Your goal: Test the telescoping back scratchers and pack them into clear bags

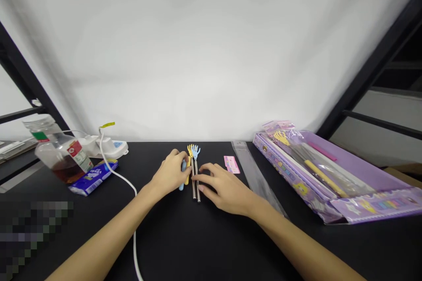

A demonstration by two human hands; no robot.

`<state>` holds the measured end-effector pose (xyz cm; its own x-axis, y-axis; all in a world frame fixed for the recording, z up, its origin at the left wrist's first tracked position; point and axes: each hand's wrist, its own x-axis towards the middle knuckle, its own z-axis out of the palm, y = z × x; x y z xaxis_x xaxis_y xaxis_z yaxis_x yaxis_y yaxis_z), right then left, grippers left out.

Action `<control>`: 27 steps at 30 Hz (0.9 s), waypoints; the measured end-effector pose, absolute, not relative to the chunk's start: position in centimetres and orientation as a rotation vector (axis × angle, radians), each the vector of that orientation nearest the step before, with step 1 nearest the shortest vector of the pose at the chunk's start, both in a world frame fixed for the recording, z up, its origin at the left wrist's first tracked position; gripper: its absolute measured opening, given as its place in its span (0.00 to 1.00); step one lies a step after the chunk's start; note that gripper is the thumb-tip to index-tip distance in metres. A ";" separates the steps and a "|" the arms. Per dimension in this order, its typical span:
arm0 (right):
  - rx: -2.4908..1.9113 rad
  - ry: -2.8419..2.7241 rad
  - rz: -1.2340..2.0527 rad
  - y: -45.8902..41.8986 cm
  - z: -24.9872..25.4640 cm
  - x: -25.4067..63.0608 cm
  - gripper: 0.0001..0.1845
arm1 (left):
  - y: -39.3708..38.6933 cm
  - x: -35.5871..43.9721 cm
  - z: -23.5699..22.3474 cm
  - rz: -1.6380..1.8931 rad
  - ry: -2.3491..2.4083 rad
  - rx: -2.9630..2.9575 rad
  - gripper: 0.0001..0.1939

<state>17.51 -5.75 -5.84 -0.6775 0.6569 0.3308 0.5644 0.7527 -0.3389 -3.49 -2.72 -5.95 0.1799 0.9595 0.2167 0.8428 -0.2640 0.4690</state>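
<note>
Two back scratchers lie side by side on the black table, their hand-shaped heads at the far end: one yellow head point(190, 149) and one light blue head point(195, 151), each on a metal rod. Just left of the rods are a yellow handle point(187, 179) and a light blue handle point(181, 186). My left hand point(171, 170) reaches over these handles with curled fingers, its thumb and fingertips closed around them; part of both handles is hidden. From the right, my right hand point(222, 186) rests its fingertips at the metal rods point(198, 193), fingers apart and not wrapped around them.
Right of my hands lie pink cards point(232, 164) and a long clear plastic sleeve point(255, 175). A purple display box point(356, 167) holds packaged scratchers. At left stand a bottle point(61, 153), a blue packet point(94, 178), a power strip point(118, 148) and a white cable point(127, 181).
</note>
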 end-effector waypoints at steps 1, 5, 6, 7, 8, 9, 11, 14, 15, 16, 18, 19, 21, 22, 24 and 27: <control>-0.942 -2.518 0.287 -5.8 -6.0 17.4 0.17 | -2.7 -3.3 -6.1 0.725 1.724 2.215 0.05; -1.060 -2.440 0.335 -5.5 -6.2 17.7 0.14 | -2.6 -2.8 -6.7 0.817 1.651 2.218 0.08; -1.096 -2.424 0.346 -5.3 -6.2 17.9 0.13 | -2.6 -2.8 -6.8 0.826 1.633 2.220 0.08; -1.131 -2.414 0.352 -5.1 -6.2 18.1 0.11 | -2.6 -2.7 -6.9 0.829 1.619 2.222 0.08; -1.164 -2.406 0.356 -4.9 -6.2 18.2 0.10 | -2.7 -2.6 -6.9 0.828 1.611 2.228 0.09; -1.193 -2.396 0.359 -4.8 -6.1 18.4 0.09 | -2.8 -2.6 -6.9 0.823 1.606 2.241 0.09; -1.244 -2.374 0.391 -4.6 -6.0 18.5 0.08 | -2.9 -2.4 -6.9 0.810 1.602 2.272 0.09; -1.351 -2.302 0.456 -4.5 -5.9 18.5 0.05 | -3.3 -2.0 -6.9 0.820 1.614 2.294 0.11; -1.394 -2.269 0.479 -4.6 -5.9 18.5 0.07 | -3.5 -1.9 -6.8 0.832 1.627 2.293 0.12; -1.435 -2.234 0.510 -4.6 -5.8 18.5 0.10 | -3.6 -1.7 -6.8 0.845 1.643 2.295 0.12; -1.508 -2.155 0.606 -4.7 -5.7 18.6 0.15 | -4.0 -1.3 -6.7 0.843 1.672 2.326 0.15; -1.537 -2.112 0.663 -4.7 -5.6 18.7 0.17 | -4.1 -1.2 -6.6 0.824 1.678 2.353 0.17; -1.577 -2.023 0.762 -4.8 -5.3 18.8 0.20 | -4.4 -0.9 -6.6 0.771 1.677 2.400 0.18; -1.590 -1.980 0.804 -4.8 -5.1 18.9 0.20 | -4.4 -0.9 -6.5 0.752 1.671 2.412 0.18; -1.586 -1.902 0.923 -4.7 -4.7 19.1 0.21 | -4.4 -0.9 -6.5 0.739 1.635 2.420 0.16; -1.464 -1.757 1.173 -4.5 -4.2 19.3 0.28 | -4.3 -1.1 -6.5 0.751 1.538 2.422 0.16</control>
